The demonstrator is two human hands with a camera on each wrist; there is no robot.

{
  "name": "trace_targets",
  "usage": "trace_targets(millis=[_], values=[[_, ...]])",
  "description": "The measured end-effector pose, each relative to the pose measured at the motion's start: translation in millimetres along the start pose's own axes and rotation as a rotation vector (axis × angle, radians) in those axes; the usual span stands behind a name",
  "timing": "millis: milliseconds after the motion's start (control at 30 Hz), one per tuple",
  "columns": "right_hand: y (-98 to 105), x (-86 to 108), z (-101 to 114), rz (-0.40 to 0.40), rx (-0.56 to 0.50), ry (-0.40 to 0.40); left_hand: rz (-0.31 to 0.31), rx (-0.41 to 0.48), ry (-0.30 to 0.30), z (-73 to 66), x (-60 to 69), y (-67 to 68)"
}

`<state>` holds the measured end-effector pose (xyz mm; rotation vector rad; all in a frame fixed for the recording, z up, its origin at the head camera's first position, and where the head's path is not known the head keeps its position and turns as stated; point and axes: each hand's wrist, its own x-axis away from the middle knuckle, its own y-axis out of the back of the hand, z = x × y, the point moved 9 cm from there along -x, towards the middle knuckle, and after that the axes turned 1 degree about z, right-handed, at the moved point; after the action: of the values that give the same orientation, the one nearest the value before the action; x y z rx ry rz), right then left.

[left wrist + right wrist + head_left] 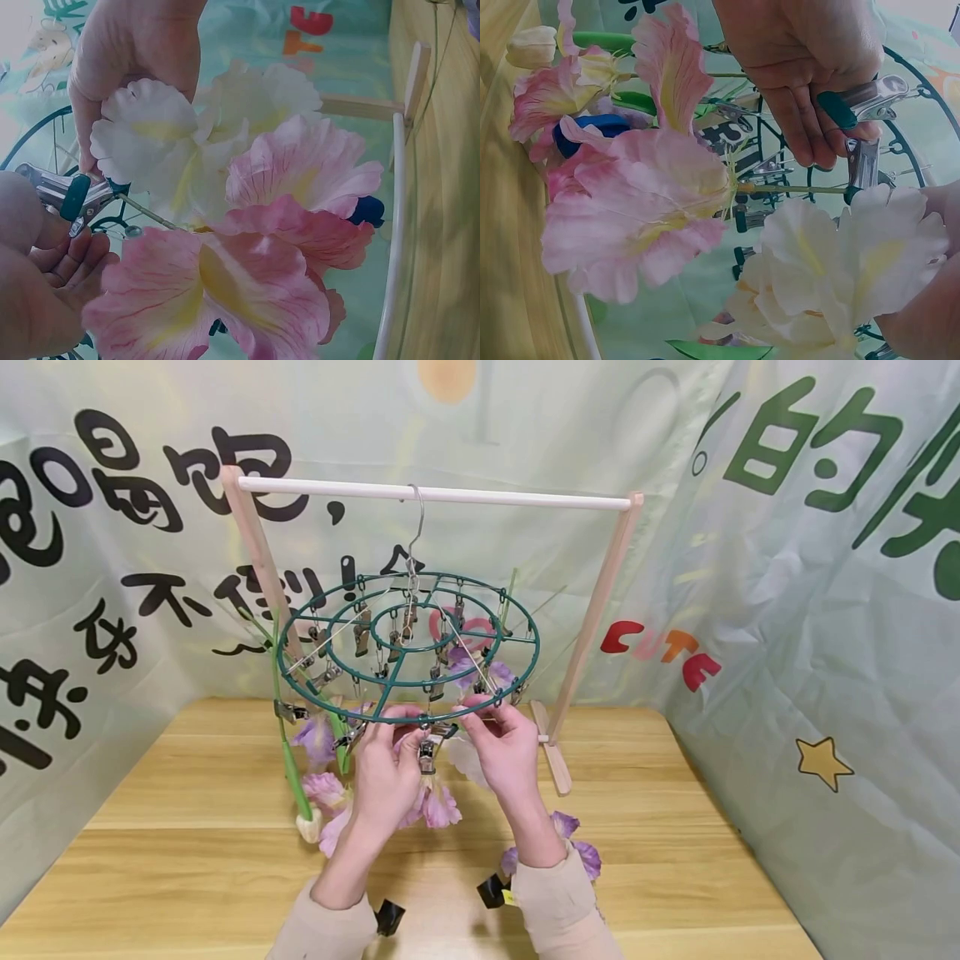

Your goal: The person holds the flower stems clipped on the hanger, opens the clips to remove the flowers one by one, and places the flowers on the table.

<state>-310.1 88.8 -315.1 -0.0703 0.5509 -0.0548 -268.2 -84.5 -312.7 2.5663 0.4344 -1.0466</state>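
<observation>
Head view: white flower around frame centre, below the front rim of the green hanger. Risk: if the clip bites badly, the flower could drop to the worktop; a bump might swing the hanger. My left hand, mid-frame, fingers nearly together, seems to pinch that clip; right hand, right of it, curls at the flower, exact hold hidden. Forearms rise from bottom edge, angled inward.
</observation>
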Motion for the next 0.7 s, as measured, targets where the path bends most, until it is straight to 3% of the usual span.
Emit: trace_targets(millis=[700], values=[[-0.7, 1.2, 0.0, -0.009, 0.007, -0.024, -0.043, -0.072, -0.046, -2.4, -1.9, 8.1]])
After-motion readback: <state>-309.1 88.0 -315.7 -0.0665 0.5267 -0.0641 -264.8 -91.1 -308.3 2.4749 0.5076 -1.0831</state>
